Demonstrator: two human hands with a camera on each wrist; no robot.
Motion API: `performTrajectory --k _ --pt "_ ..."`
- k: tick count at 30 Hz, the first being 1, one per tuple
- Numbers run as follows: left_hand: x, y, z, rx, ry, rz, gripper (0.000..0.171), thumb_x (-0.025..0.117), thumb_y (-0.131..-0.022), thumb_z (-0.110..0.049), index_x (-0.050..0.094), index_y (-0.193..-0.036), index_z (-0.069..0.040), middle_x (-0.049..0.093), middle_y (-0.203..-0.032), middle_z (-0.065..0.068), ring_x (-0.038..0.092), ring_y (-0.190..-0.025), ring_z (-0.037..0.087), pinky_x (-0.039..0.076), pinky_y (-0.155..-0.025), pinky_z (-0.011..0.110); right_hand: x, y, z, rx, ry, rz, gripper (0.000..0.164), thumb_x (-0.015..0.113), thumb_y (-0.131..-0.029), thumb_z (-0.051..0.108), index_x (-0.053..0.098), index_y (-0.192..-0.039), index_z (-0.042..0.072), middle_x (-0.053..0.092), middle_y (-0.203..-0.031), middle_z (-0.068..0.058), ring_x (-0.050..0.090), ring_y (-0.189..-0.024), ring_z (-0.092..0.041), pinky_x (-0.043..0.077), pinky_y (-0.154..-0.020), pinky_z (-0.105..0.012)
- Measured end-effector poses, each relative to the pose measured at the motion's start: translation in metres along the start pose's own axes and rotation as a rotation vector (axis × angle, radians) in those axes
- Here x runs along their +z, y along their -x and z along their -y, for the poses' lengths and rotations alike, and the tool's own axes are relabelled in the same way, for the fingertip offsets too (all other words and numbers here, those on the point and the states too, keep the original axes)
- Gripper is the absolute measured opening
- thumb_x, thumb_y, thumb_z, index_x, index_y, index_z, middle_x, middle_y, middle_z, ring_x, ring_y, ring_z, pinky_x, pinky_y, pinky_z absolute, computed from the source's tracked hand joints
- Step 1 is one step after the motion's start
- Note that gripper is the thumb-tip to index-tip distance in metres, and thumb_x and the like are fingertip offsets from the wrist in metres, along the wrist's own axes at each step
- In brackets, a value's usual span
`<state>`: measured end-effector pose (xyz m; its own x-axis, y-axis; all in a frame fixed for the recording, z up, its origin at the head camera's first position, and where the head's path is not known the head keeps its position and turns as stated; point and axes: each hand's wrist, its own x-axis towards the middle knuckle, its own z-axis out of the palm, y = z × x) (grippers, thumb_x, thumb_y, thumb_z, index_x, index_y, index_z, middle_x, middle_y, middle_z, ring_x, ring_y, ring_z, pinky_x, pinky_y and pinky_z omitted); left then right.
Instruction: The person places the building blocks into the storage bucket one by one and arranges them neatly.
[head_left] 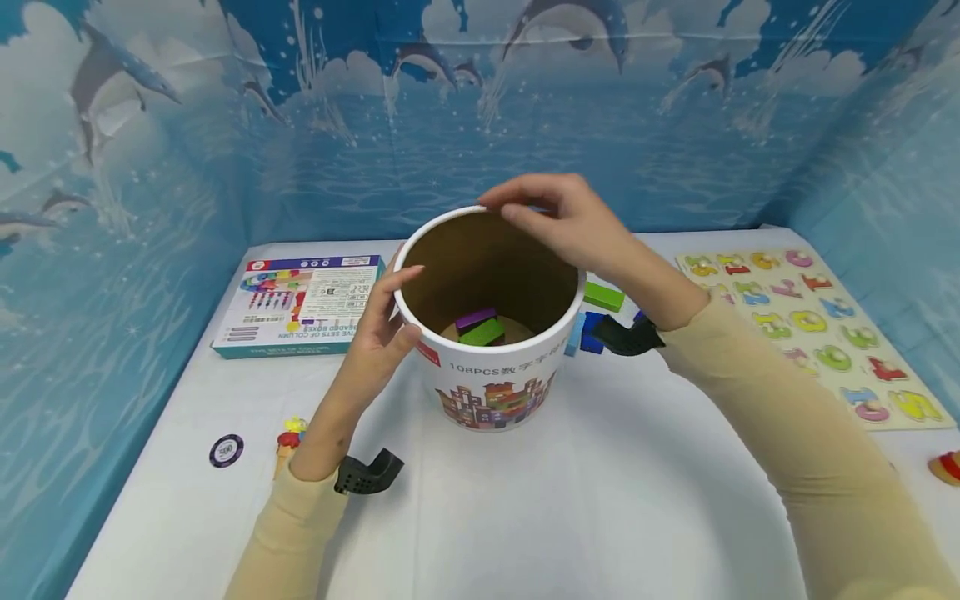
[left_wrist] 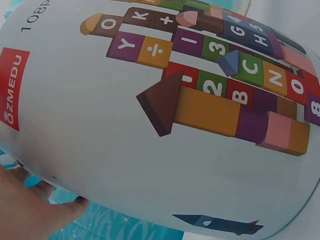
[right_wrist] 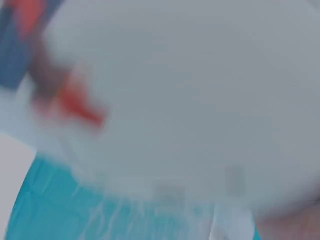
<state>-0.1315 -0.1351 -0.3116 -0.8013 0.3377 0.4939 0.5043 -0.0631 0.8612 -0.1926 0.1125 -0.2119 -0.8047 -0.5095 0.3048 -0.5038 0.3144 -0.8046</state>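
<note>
A white bucket (head_left: 495, 383) printed with colourful letter blocks stands mid-table, its top uncovered. At its left side my left hand (head_left: 378, 321) holds the rim, one finger over the edge and the thumb against the outer wall. My right hand (head_left: 573, 221) holds the far rim, its fingertips and thumb close together there. Inside the bucket lie a purple block (head_left: 475, 318) and a green block (head_left: 482, 332). The left wrist view shows the bucket wall (left_wrist: 100, 140) close up, with fingers (left_wrist: 35, 210) beside it. Blur hides most detail in the right wrist view.
Right of the bucket lie a green block (head_left: 603, 297) and blue blocks (head_left: 592, 332), partly hidden. A flat toy box (head_left: 300, 308) is at left, near a round chip (head_left: 227, 451) and an ice-cream-shaped toy (head_left: 287, 442). A letter puzzle board (head_left: 817, 333) lies at right.
</note>
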Motion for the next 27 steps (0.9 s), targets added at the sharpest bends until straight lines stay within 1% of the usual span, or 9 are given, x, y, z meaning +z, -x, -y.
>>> performTrajectory --k 3,5,6,10,12,14,17,22,27 --pt "0.001 -0.001 -0.006 -0.002 -0.011 0.0 0.07 0.055 -0.082 -0.048 0.03 -0.134 -0.009 0.008 -0.148 0.001 0.007 -0.135 0.018 0.015 -0.101 0.058 -0.026 0.025 -0.015 0.03 -0.236 -0.203 0.027 0.052 -0.09 0.016 0.059 -0.113 0.003 0.057 -0.113 -0.009 0.051 -0.107 -0.021 0.04 -0.093 -0.032" --pt "0.003 -0.002 -0.011 -0.002 -0.012 -0.001 0.07 0.054 -0.082 -0.048 0.029 -0.134 -0.007 0.008 -0.148 0.004 0.006 -0.135 0.019 0.013 -0.101 0.059 -0.044 0.042 -0.041 0.114 -0.351 -0.303 0.031 0.055 -0.088 0.017 0.056 -0.115 0.001 0.054 -0.116 -0.012 0.048 -0.111 -0.023 0.035 -0.099 -0.035" --pt "0.003 -0.002 -0.013 -0.004 -0.017 -0.003 0.07 0.054 -0.082 -0.048 0.029 -0.134 -0.007 0.007 -0.148 0.005 0.006 -0.135 0.02 0.013 -0.101 0.059 -0.051 0.05 -0.059 0.197 -0.352 -0.34 0.035 0.056 -0.088 0.021 0.055 -0.118 0.002 0.053 -0.118 -0.011 0.046 -0.113 -0.022 0.032 -0.1 -0.036" --pt "0.004 -0.001 -0.015 -0.015 0.0 -0.005 0.07 0.054 -0.082 -0.047 0.029 -0.133 -0.007 0.008 -0.148 0.006 0.006 -0.135 0.02 0.012 -0.102 0.058 -0.07 0.086 -0.157 0.64 -0.184 -0.354 0.049 0.055 -0.085 0.04 0.046 -0.129 0.02 0.042 -0.133 -0.002 0.035 -0.124 -0.02 0.023 -0.104 -0.044" --pt "0.003 0.0 -0.011 -0.02 0.005 -0.002 0.07 0.055 -0.081 -0.047 0.03 -0.134 -0.008 0.008 -0.148 0.004 0.006 -0.135 0.019 0.013 -0.102 0.057 -0.074 0.104 -0.209 0.785 -0.067 -0.319 0.053 0.053 -0.084 0.046 0.041 -0.132 0.028 0.035 -0.139 0.0 0.028 -0.128 -0.021 0.022 -0.104 -0.048" --pt "0.002 0.0 -0.006 -0.019 0.003 0.001 0.069 0.055 -0.081 -0.047 0.03 -0.134 -0.01 0.008 -0.148 0.002 0.007 -0.135 0.018 0.014 -0.102 0.057 -0.075 0.119 -0.242 0.856 -0.015 -0.314 0.057 0.052 -0.083 0.049 0.037 -0.134 0.031 0.028 -0.143 -0.002 0.024 -0.13 -0.025 0.02 -0.103 -0.051" --pt "0.0 0.001 0.0 -0.01 -0.005 -0.007 0.069 0.055 -0.081 -0.048 0.03 -0.134 -0.011 0.01 -0.148 0.001 0.008 -0.134 0.018 0.015 -0.102 0.057 -0.07 0.129 -0.252 0.864 0.055 -0.294 0.065 0.052 -0.084 0.048 0.029 -0.139 0.024 0.019 -0.146 -0.01 0.016 -0.132 -0.031 0.018 -0.102 -0.055" --pt "-0.002 0.001 0.004 -0.014 -0.01 -0.01 0.067 0.055 -0.082 -0.048 0.031 -0.135 -0.014 0.01 -0.148 0.0 0.009 -0.134 0.018 0.016 -0.102 0.057 -0.054 0.129 -0.214 0.896 0.174 -0.19 0.071 0.052 -0.089 0.035 0.014 -0.143 0.01 0.013 -0.144 -0.024 0.012 -0.13 -0.042 0.019 -0.099 -0.058" --pt "-0.002 0.0 0.005 -0.025 -0.022 -0.009 0.066 0.055 -0.081 -0.049 0.032 -0.135 -0.017 0.008 -0.148 -0.003 0.007 -0.135 0.017 0.015 -0.101 0.059 -0.046 0.129 -0.203 0.89 0.302 -0.121 0.067 0.05 -0.09 0.034 0.017 -0.142 0.007 0.016 -0.14 -0.028 0.015 -0.127 -0.046 0.021 -0.097 -0.059"
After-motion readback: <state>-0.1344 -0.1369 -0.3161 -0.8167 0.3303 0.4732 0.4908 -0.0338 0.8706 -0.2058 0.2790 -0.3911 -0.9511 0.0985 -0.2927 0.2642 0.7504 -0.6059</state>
